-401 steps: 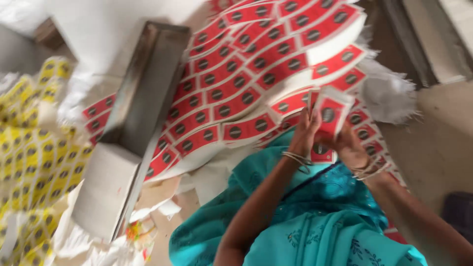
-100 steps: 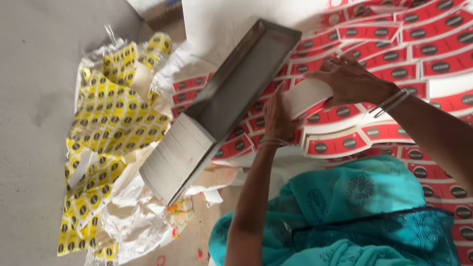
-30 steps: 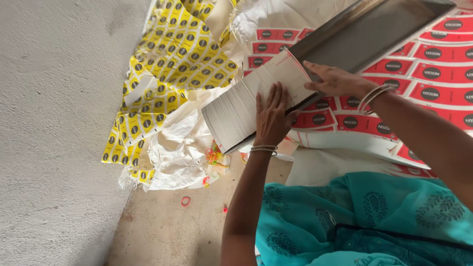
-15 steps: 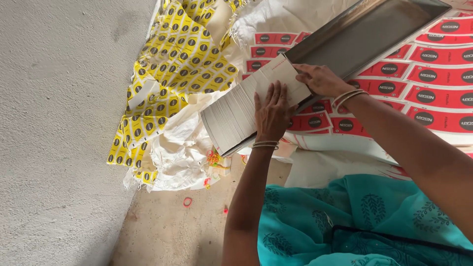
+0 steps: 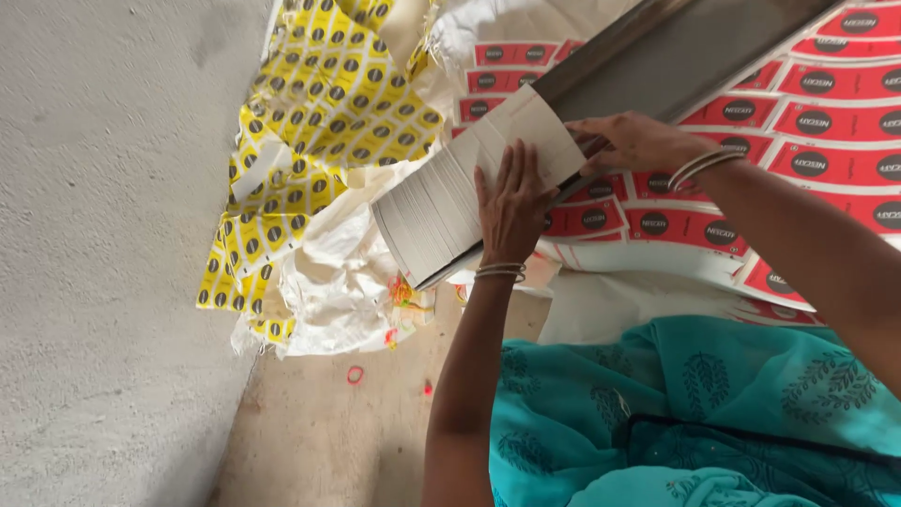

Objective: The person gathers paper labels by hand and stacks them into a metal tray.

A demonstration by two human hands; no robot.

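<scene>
A long grey metal tray [image 5: 685,52] lies slanted across red printed label sheets [image 5: 826,122]. A thick row of white cards [image 5: 441,202] fills the tray's near end, standing on edge. My left hand [image 5: 511,202] lies flat against the side of this stack, fingers up. My right hand [image 5: 633,141] rests on the stack's upper end where it meets the bare part of the tray, fingers curled on the last cards. Both wrists wear thin bangles.
Yellow printed label sheets [image 5: 319,113] and a crumpled white sack [image 5: 338,282] lie at the left beside a grey concrete wall [image 5: 103,244]. A small red rubber band [image 5: 355,375] lies on the floor. My teal clothing [image 5: 676,422] fills the lower right.
The view has shifted slightly. My right hand has slid along the top of the card stack towards its upper end; my left hand stays pressed on the stack's side.
</scene>
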